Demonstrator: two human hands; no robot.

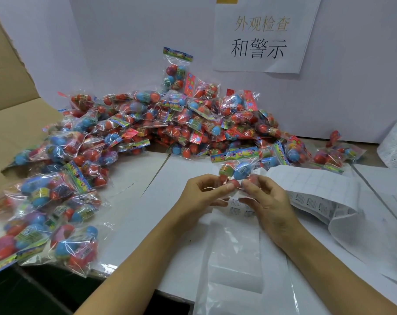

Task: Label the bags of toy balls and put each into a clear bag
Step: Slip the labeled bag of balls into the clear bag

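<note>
A small bag of toy balls [237, 169] with a colourful header card lies on the white table in front of me, just beyond my fingertips. My left hand [206, 192] and my right hand [265, 201] both pinch its near end, thumbs side by side. Below my hands a clear bag [236, 253] with small printed warning text lies flat on the table; its mouth sits under my fingers. A strip of white labels [318, 194] curls on the table right of my right hand.
A big heap of ball bags [170, 123] fills the back of the table against a white wall. More ball bags [45, 212] lie at the left beside an open cardboard box [13, 123]. A paper sign [261, 37] hangs on the wall. A label roll [395, 144] sits far right.
</note>
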